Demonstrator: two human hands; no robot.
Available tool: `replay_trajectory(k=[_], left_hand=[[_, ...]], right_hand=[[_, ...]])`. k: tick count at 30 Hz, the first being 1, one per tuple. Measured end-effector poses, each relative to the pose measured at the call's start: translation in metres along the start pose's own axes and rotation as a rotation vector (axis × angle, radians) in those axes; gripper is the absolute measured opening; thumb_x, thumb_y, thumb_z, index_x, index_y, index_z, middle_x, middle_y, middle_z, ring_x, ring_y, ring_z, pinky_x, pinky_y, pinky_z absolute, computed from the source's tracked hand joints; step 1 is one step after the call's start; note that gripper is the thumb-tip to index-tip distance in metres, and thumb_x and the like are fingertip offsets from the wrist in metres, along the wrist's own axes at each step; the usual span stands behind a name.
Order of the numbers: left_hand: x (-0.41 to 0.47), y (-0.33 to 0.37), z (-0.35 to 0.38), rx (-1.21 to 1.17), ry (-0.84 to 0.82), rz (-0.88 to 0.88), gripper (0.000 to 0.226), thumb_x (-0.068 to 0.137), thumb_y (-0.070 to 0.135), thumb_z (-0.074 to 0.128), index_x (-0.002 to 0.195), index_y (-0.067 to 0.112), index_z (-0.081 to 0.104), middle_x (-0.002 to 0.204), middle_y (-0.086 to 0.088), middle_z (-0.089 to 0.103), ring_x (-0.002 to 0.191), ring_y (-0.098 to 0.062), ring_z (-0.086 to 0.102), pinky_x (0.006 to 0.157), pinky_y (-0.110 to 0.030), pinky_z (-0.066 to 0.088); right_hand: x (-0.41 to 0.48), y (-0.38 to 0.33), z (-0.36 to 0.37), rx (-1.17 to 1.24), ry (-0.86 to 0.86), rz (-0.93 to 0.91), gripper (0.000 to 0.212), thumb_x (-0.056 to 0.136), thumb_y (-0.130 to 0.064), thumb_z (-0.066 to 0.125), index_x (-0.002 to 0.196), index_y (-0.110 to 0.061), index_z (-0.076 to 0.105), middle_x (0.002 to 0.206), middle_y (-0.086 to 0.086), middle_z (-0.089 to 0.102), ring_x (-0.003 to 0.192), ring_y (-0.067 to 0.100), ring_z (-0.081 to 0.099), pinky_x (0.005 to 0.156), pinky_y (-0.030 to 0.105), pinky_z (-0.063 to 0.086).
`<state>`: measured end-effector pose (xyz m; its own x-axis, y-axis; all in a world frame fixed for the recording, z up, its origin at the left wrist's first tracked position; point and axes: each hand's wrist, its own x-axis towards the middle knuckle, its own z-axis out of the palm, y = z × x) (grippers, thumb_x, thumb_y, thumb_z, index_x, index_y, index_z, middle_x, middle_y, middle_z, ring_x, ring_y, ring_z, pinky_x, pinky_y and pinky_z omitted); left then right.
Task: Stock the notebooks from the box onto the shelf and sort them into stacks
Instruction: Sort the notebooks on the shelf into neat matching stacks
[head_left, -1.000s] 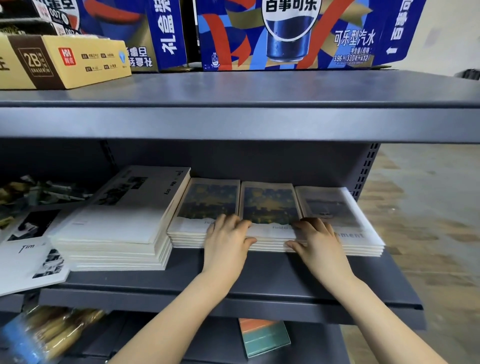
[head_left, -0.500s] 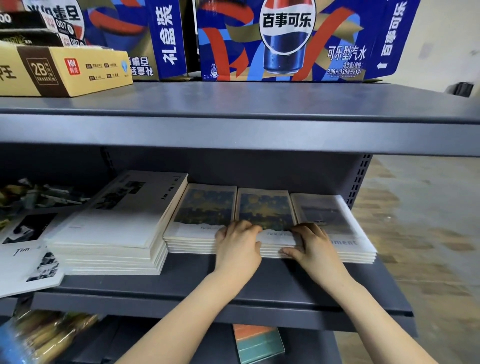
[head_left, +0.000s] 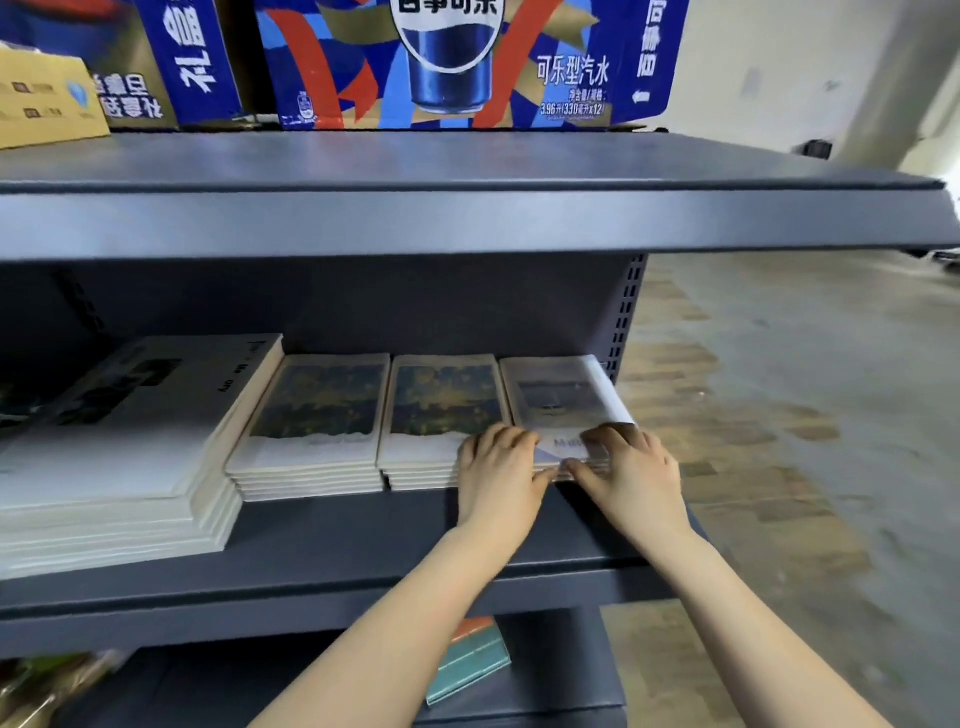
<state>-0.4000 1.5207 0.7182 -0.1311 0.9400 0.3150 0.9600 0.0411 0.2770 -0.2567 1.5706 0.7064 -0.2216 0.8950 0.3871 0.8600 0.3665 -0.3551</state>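
Several notebook stacks lie side by side on the dark middle shelf (head_left: 363, 561). At the left is a tall stack of large white notebooks (head_left: 130, 447). Beside it sit two stacks with blue-and-yellow painted covers (head_left: 322, 405) (head_left: 441, 400). The rightmost stack has a pale grey cover (head_left: 556, 395). My left hand (head_left: 496, 473) presses on that stack's front left corner, overlapping the neighbouring stack. My right hand (head_left: 631, 470) holds its front right edge, thumb under the covers. The box is out of view.
The upper shelf (head_left: 467, 218) overhangs the notebooks and carries blue cola cartons (head_left: 452, 57) and a yellow carton (head_left: 47, 98). A teal and orange notebook (head_left: 470, 660) lies on the lower shelf. Open concrete floor (head_left: 805, 415) lies to the right of the shelf end.
Both hands have shifted right from the middle painted stack to the rightmost grey stack. The view has turned right and moved closer.
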Motion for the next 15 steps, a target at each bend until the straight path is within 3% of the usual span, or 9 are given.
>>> replay_trajectory(k=[5, 11, 15], left_hand=[[0.004, -0.001, 0.007, 0.053, 0.061, -0.016, 0.038, 0.087, 0.040, 0.057, 0.122, 0.026, 0.054, 0.129, 0.006, 0.053, 0.123, -0.018, 0.041, 0.097, -0.035, 0.031], [0.011, -0.004, 0.007, 0.045, 0.049, -0.033, 0.034, 0.085, 0.042, 0.059, 0.117, 0.029, 0.055, 0.123, 0.012, 0.055, 0.119, -0.016, 0.042, 0.092, -0.034, 0.031], [0.012, -0.004, 0.006, 0.045, 0.032, -0.043, 0.034, 0.086, 0.041, 0.058, 0.118, 0.030, 0.054, 0.124, 0.011, 0.053, 0.120, -0.017, 0.041, 0.093, -0.035, 0.031]], right_hand=[[0.001, 0.006, 0.001, 0.078, 0.008, 0.008, 0.041, 0.075, -0.043, 0.072, 0.106, -0.017, 0.067, 0.110, 0.004, 0.061, 0.105, 0.031, 0.052, 0.084, 0.039, 0.044], [0.005, 0.008, 0.007, 0.258, -0.059, 0.107, 0.055, 0.075, -0.036, 0.076, 0.120, -0.008, 0.059, 0.132, 0.018, 0.046, 0.128, 0.036, 0.034, 0.105, 0.037, 0.029], [0.009, 0.010, 0.006, 0.271, -0.096, 0.098, 0.058, 0.073, -0.036, 0.077, 0.120, -0.006, 0.060, 0.130, 0.018, 0.048, 0.126, 0.037, 0.038, 0.104, 0.039, 0.031]])
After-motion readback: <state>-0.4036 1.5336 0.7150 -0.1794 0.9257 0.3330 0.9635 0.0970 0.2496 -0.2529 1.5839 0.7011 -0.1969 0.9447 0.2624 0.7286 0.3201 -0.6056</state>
